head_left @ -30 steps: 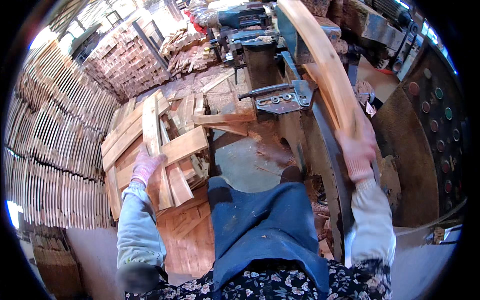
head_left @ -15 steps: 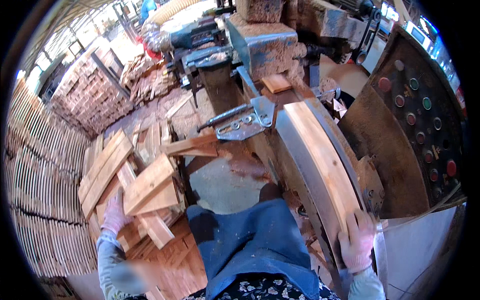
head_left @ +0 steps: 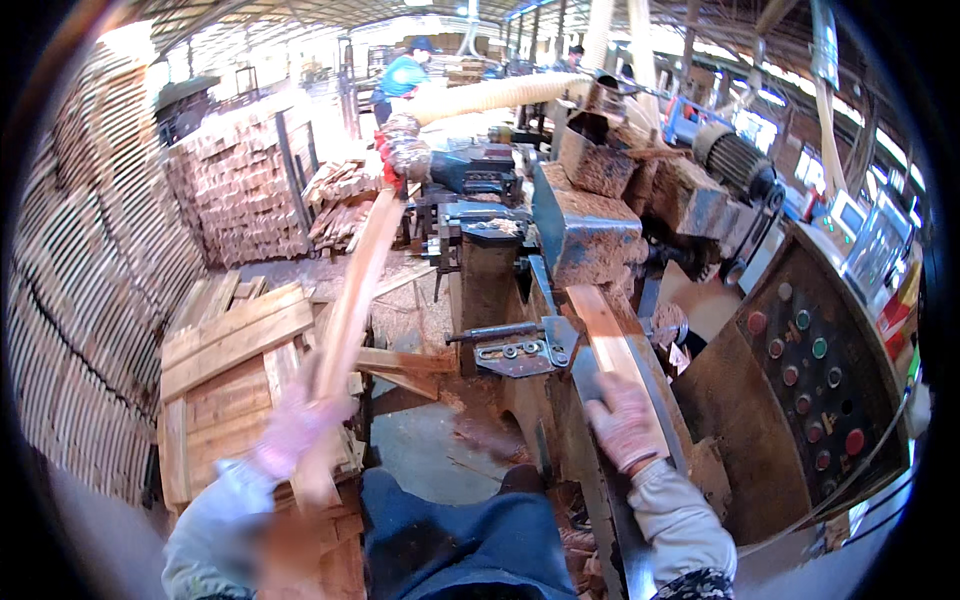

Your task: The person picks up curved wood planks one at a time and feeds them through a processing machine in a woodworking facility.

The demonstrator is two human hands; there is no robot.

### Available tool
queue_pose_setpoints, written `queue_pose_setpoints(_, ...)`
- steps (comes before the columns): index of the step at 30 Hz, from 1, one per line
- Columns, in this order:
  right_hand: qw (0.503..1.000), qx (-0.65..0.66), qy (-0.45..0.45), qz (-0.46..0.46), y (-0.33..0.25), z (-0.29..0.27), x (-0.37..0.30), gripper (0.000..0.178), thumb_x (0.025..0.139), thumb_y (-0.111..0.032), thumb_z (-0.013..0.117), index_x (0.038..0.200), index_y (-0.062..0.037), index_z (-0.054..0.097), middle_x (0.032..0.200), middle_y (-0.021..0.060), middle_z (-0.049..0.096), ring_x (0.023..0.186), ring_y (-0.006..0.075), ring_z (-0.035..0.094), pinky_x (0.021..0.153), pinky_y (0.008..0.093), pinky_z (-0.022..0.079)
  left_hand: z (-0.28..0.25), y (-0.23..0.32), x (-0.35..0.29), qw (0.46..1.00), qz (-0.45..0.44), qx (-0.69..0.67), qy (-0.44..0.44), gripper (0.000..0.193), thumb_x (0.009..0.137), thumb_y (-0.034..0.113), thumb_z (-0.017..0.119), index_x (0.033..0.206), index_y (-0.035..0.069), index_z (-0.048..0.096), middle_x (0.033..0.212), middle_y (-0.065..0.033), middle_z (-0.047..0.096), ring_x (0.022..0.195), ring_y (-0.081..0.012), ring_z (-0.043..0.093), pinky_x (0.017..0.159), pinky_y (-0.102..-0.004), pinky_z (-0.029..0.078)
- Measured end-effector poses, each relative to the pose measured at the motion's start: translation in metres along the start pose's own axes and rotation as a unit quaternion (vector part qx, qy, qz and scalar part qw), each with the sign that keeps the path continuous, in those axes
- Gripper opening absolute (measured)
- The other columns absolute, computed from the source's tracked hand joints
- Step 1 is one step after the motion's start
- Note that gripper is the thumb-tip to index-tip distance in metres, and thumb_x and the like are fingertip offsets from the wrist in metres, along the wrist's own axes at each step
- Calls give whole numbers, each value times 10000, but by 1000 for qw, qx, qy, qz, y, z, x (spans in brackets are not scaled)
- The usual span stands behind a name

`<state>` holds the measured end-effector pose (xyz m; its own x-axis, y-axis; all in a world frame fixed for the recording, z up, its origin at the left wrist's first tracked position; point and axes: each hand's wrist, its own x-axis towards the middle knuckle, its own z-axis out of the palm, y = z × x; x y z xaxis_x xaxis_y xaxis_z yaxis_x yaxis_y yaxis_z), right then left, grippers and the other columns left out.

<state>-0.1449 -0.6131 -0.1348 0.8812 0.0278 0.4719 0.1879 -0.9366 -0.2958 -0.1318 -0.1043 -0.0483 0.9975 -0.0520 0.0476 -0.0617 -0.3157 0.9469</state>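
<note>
My left hand point(head_left: 295, 425), in a pale pink work glove, is closed round a long wooden board point(head_left: 358, 285). That board is raised and slants up and away, smeared by motion. My right hand point(head_left: 624, 422), gloved alike, bears on another wooden board point(head_left: 597, 318) that lies on the metal feed bed point(head_left: 600, 500) of a woodworking machine. Its fingers curl over the left edge of the board. The far end of this board reaches the sawdust-covered blue machine housing point(head_left: 590, 225). A metal guide bracket point(head_left: 520, 350) stands at the left side of the bed.
Loose boards point(head_left: 235, 345) are piled at my left, beside tall stacks of strips point(head_left: 90, 300). On the right stands a control panel point(head_left: 810, 370) with several buttons. Farther off are a stack of blocks point(head_left: 240, 185), a ribbed hose point(head_left: 500, 97) and another person point(head_left: 403, 75) in blue.
My left hand has lifted a board off the pile. My right hand and the board under it have moved forward along the bed. The view has tilted up.
</note>
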Motion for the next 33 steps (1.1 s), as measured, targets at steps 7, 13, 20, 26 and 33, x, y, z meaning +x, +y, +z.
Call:
queue_pose_setpoints(7, 820, 426, -285, 255, -173, -76, -38, 1167, 798, -239, 861, 1703, -91, 140, 1622, 204, 421, 1492, 279, 428, 1225, 370, 324, 219, 63, 34, 869, -57, -490, -48, 606, 912, 356, 829, 1386, 108, 542, 1009, -20, 636, 836, -151, 620, 736, -333, 554)
queue_pose_setpoints(13, 936, 2, -161, 312, -124, -140, -153, 1026, 763, -170, 799, 1661, -90, 311, 1515, 189, 521, 1203, 264, 641, 945, 371, 565, 271, 49, 23, 917, 182, -256, -246, 938, 931, 267, 783, 1647, 22, 229, 1546, -205, 456, 1417, -251, 444, 1165, -415, 411)
queue_pose_setpoints(20, 913, -142, -81, 373, -120, -167, -266, 888, 777, -331, 851, 1531, -18, 503, 1436, 239, 597, 1334, 444, 545, 1121, 480, 453, 38, -56, 180, 907, 149, 370, 137, 874, 908, 462, 743, 1556, -24, 412, 1324, -265, 615, 1217, -413, 574, 1102, -483, 453)
queue_pose_setpoints(26, 956, -200, 103, 186, -71, -102, -188, 832, 804, -332, 838, 1515, -24, 536, 1343, 307, 609, 1245, 476, 584, 1073, 544, 471, -187, -132, 207, 791, -219, 547, 165, 878, 966, 571, 625, 1611, 35, 363, 1546, -232, 508, 1451, -377, 451, 1224, -442, 336)
queue_pose_setpoints(33, 916, 158, 211, 303, -6, -14, -33, 856, 882, -3, 629, 1672, -97, 312, 1631, 146, 401, 1402, 296, 502, 1119, 389, 463, -273, -174, 219, 836, -179, 512, 90, 955, 853, 693, 707, 1508, 28, 501, 1505, -251, 552, 1407, -402, 522, 1163, -488, 425)
